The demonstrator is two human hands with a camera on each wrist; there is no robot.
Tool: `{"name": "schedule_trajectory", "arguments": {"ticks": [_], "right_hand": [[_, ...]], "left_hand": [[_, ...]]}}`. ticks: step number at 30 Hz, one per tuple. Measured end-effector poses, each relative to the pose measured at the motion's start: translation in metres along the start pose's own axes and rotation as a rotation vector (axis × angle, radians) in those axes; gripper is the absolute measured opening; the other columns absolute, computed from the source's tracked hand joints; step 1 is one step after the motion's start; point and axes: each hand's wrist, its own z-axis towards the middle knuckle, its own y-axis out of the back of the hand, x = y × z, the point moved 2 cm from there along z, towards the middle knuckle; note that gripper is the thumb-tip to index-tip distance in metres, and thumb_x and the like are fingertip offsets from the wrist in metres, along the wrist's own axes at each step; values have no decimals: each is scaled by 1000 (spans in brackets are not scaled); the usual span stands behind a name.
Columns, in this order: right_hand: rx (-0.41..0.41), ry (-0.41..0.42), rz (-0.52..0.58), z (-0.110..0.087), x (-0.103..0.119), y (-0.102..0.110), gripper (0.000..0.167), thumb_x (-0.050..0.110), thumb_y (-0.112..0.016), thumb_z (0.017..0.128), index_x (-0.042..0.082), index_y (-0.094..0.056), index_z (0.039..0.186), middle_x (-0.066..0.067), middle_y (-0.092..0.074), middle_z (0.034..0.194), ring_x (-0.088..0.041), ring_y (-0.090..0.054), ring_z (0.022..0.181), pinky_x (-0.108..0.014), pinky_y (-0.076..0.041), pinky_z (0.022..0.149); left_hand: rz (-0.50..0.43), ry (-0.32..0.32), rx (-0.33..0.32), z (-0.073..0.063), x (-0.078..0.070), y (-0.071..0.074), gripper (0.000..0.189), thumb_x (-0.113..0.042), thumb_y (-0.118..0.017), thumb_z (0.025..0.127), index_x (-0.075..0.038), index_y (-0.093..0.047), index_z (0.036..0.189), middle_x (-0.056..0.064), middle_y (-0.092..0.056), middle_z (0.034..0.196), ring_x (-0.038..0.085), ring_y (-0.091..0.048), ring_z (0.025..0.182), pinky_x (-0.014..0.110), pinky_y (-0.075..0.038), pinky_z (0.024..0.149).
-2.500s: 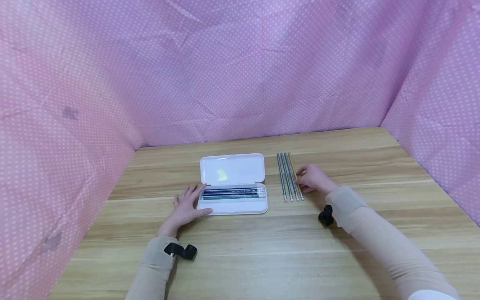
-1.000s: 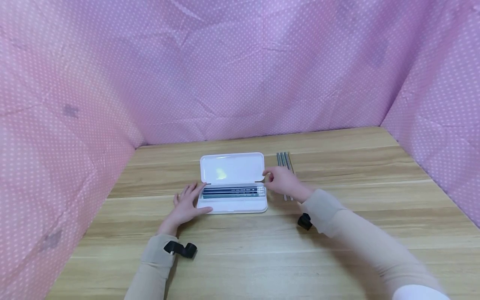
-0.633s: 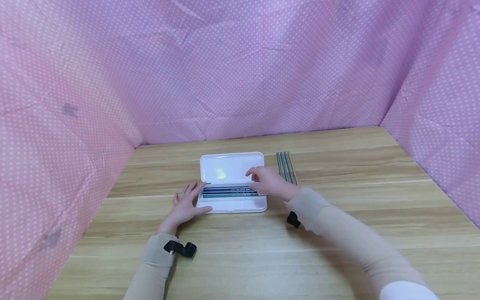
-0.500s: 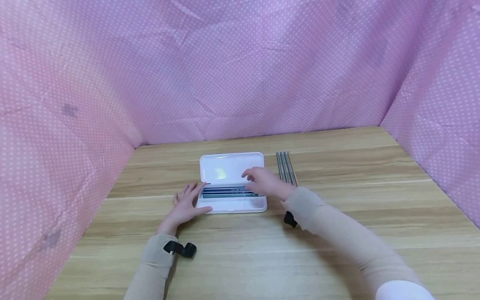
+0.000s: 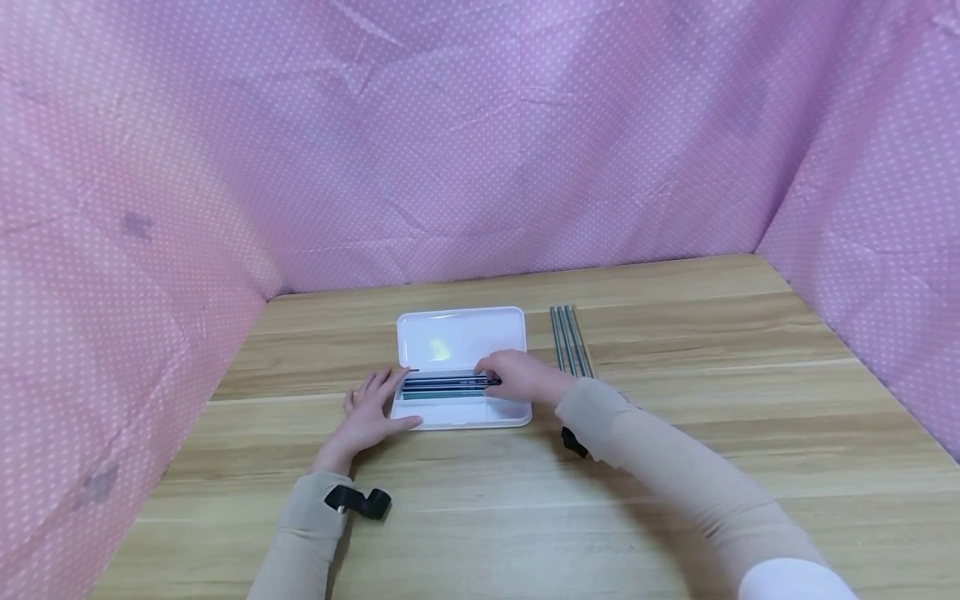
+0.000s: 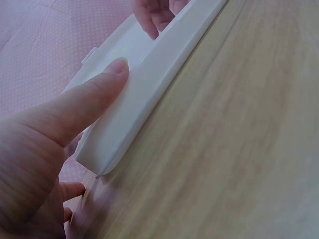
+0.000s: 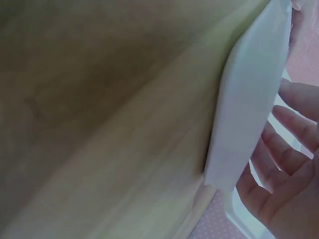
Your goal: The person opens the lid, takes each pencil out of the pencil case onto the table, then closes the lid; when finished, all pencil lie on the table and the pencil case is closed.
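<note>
A white pencil case (image 5: 441, 414) lies with its lid (image 5: 461, 337) folded back on the table. Several dark blue and green pencils (image 5: 442, 387) lie side by side in its rear part. My left hand (image 5: 366, 421) rests against the left end of the case, its fingers spread; in the left wrist view, the thumb (image 6: 94, 97) lies along the front edge. My right hand (image 5: 521, 377) reaches over the right end of the case, fingertips down at the pencils and hiding their eraser ends. From the right wrist, its fingers (image 7: 286, 152) look separate and gently bent behind the white wall.
Several more pencils (image 5: 567, 342), blue-green ones and a gold one, lie side by side to the right of the case, partly behind my right wrist. The wooden table (image 5: 480, 517) meets a pink dotted cloth (image 5: 480, 167) at the back and sides.
My right hand has moved left from the loose pencils to the case, then lowered its fingers onto the pencils inside. The left hand has stayed against the case.
</note>
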Motion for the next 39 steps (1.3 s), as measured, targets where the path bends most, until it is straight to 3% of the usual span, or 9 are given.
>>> {"name": "schedule_trajectory", "arguments": {"ticks": [9,16,39], "right_hand": [[42,3,-7,4,0,0,29,8,-68,87,10,-66,116,1,-64,87,-12,-54,81,-29,-48,82],[38,81,-79,9,0,3,23,4,-68,84,8,-69,107,1,-60,79,-13,-51,76,-30,-46,79],[72,84,-101,12,0,1,24,2,-64,88,8,-70,110,-1,-61,86,-16,-52,85,-32,-48,88]], "left_hand": [[-6,0,0,0,0,0,86,-49,-74,77,-24,-33,147,24,-16,155,47,-3,142,69,8,104],[-4,0,-4,0,1,-1,87,-49,-74,76,-23,-32,148,24,-16,155,46,-4,142,69,7,104],[5,3,5,1,1,-1,85,-48,-73,78,-23,-32,148,24,-16,155,46,-4,142,69,7,104]]}}
